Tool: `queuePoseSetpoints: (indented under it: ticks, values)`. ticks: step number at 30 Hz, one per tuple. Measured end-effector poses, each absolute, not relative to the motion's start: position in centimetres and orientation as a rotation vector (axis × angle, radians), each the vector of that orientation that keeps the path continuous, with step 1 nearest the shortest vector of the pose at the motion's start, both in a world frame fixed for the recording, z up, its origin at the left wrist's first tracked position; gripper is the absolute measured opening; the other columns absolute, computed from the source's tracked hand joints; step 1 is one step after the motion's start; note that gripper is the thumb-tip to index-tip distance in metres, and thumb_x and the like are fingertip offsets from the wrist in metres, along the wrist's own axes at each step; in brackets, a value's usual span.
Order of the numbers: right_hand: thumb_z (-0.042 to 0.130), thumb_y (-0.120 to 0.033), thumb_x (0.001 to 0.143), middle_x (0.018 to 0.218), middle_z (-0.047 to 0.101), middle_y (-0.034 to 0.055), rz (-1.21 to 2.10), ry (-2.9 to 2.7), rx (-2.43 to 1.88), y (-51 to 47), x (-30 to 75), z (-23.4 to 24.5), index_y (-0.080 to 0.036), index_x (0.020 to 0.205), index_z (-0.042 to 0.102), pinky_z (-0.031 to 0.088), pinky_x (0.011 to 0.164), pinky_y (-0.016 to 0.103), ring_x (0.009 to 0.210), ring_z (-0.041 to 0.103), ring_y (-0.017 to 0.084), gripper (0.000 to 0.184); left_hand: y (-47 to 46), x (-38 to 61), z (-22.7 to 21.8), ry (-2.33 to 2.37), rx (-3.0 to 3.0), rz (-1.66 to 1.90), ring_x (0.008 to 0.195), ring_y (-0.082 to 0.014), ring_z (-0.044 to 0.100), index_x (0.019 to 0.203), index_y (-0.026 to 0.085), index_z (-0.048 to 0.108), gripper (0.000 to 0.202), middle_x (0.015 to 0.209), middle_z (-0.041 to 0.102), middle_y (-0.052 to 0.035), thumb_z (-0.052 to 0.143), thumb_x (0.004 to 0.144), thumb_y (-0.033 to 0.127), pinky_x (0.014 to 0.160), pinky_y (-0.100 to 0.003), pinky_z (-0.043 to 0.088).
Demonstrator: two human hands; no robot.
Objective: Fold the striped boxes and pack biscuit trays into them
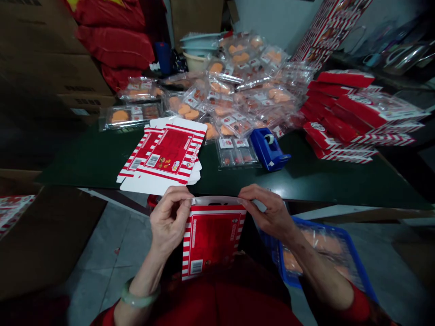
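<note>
"Tell me what the head view showed. Where was the work?"

"At the lower centre of the frame: a red-and-white striped carton (215,237), tilted, with its pale flap (219,200) along the top."

"And the fingers?"

"The left hand (171,222) pinched the flap's left end between thumb and fingertips, the other fingers curled close. A pale green bangle (140,296) circled that wrist. The right hand (267,212) pinched the opposite end, its thumb partly hidden, so I couldn't tell exactly how that one sat."

"What lay just beyond?"

"A dark green table (326,183) crossed the middle. Left of centre on it was a stack of flat cartons (170,151), with a blue tape dispenser (267,151) right of centre, just beside a clear packet (237,156)."

"Anything farther up?"

"A heap of clear packets (220,102) with orange pieces inside filled the upper centre. Red boxes (360,113) were piled at the right, and a tall striped stack (326,31) leaned in the upper right."

"And below the table?"

"At the lower right, a blue crate (355,256) held wrapped orange items, partly behind the right forearm."
</note>
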State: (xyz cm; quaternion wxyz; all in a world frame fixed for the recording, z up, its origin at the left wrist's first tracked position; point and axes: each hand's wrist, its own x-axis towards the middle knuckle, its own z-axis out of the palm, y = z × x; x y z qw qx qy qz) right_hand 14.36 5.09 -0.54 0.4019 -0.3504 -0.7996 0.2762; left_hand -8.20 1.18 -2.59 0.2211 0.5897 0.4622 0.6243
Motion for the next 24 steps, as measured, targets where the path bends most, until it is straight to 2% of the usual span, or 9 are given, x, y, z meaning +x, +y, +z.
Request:
queuePoseSetpoints:
  ticks: [4,7,9,12,15,17,20,24]
  values:
    - [0.045,-0.009,0.086,0.101,0.065,0.0083,0.508,-2.262,-0.837,4.6,15.8,-0.2,-0.021,0.1,0.061,0.049,0.078,0.033,0.091,0.062,0.018,0.025,0.9,-7.8,-3.2,1.314,1.873,1.837,0.076,-0.0141,0.064,0.089,0.019,0.061,0.019,0.091,0.061,-0.0033,0.048,0.083,0.005,0.069,-0.03,0.053]
    - [0.048,-0.014,0.084,0.11,0.064,0.01,0.672,-2.332,-0.832,4.9,16.5,1.1,-0.02,0.101,0.059,0.048,0.084,0.038,0.098,0.06,0.021,0.021,0.7,-7.3,-3.6,1.268,1.938,1.82,0.077,-0.0132,0.066,0.086,0.018,0.059,0.024,0.094,0.063,-0.004,0.04,0.086,0.004,0.067,-0.029,0.055]
    - [0.05,-0.024,0.086,0.104,0.065,0.0091,0.956,-2.299,-0.823,5.7,16.4,2.1,-0.019,0.092,0.059,0.049,0.079,0.034,0.091,0.062,0.019,0.012,0.7,-7.0,-3.7,1.188,1.96,1.82,0.078,-0.014,0.066,0.086,0.019,0.058,0.025,0.092,0.063,-0.0042,0.038,0.086,0.004,0.067,-0.03,0.056]
    - [0.053,-0.036,0.086,0.082,0.066,0.0042,1.253,-2.243,-0.914,7.5,15.2,2.7,-0.016,0.082,0.06,0.047,0.061,0.025,0.07,0.059,0.014,0.021,0.7,-6.8,-3.6,1.146,1.928,1.841,0.079,-0.0159,0.066,0.085,0.019,0.058,0.024,0.088,0.063,-0.0041,0.039,0.086,0.005,0.068,-0.032,0.056]
    - [0.062,-0.038,0.079,0.069,0.064,0.0,1.464,-2.313,-0.913,8.9,13.7,2.7,-0.015,0.082,0.064,0.042,0.052,0.021,0.059,0.054,0.011,0.024,0.4,-6.9,-2.9,1.152,1.813,1.84,0.077,-0.0157,0.064,0.081,0.018,0.059,0.022,0.086,0.063,-0.0035,0.041,0.085,0.006,0.068,-0.032,0.054]
    - [0.065,-0.038,0.076,0.067,0.063,-0.001,1.584,-2.354,-0.881,9.2,13.2,2.7,-0.015,0.08,0.067,0.04,0.051,0.02,0.057,0.053,0.01,0.023,0.1,-7.0,-2.0,1.175,1.736,1.778,0.076,-0.0159,0.062,0.083,0.018,0.06,0.021,0.084,0.063,-0.004,0.041,0.087,0.012,0.067,-0.031,0.052]
    - [0.067,-0.038,0.075,0.066,0.063,-0.0014,1.601,-2.368,-0.88,8.9,13.0,2.9,-0.016,0.08,0.069,0.04,0.049,0.019,0.056,0.052,0.009,0.023,-0.3,-6.9,-0.3,1.312,1.737,1.545,0.072,-0.0155,0.061,0.083,0.017,0.059,0.012,0.08,0.064,-0.0037,0.049,0.086,0.024,0.064,-0.028,0.049]
    - [0.064,-0.035,0.078,0.062,0.061,-0.0016,1.496,-2.376,-0.889,8.5,13.1,2.5,-0.016,0.079,0.07,0.037,0.047,0.018,0.053,0.049,0.009,0.019,-0.1,-6.6,0.6,1.504,1.69,1.29,0.06,-0.0117,0.06,0.082,0.017,0.061,0.009,0.074,0.067,-0.0008,0.061,0.079,0.026,0.051,-0.02,0.045]
